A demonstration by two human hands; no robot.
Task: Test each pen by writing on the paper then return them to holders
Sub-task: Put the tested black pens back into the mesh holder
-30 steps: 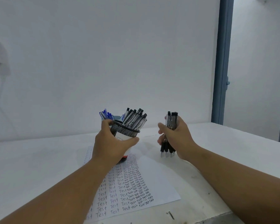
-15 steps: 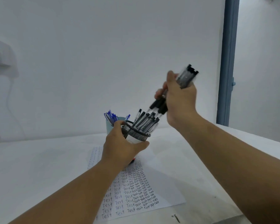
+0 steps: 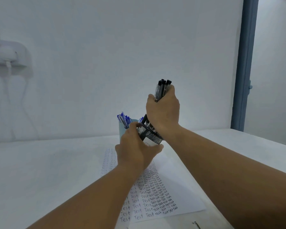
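black pens [image 3: 162, 90] bunched in the right hand [image 3: 163, 111], tips entering the mesh holder [image 3: 149, 135], tilted over the paper [image 3: 157, 199] by the clasping left hand [image 3: 135, 154]; lower slowly, release together.

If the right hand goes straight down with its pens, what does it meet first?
Probably the black mesh pen holder right below the right hand; the pens' lower ends seem already at its rim.

Black mesh holder [image 3: 149, 136]; black pens [image 3: 163, 88] in bundle above it. Pale blue cup [image 3: 122, 129] at its 9 o'clock, blue pens [image 3: 123, 119] inside. White paper [image 3: 177, 190], rows of black handwritten "Test". White table [image 3: 48, 171]. Blue door frame [image 3: 243, 63].
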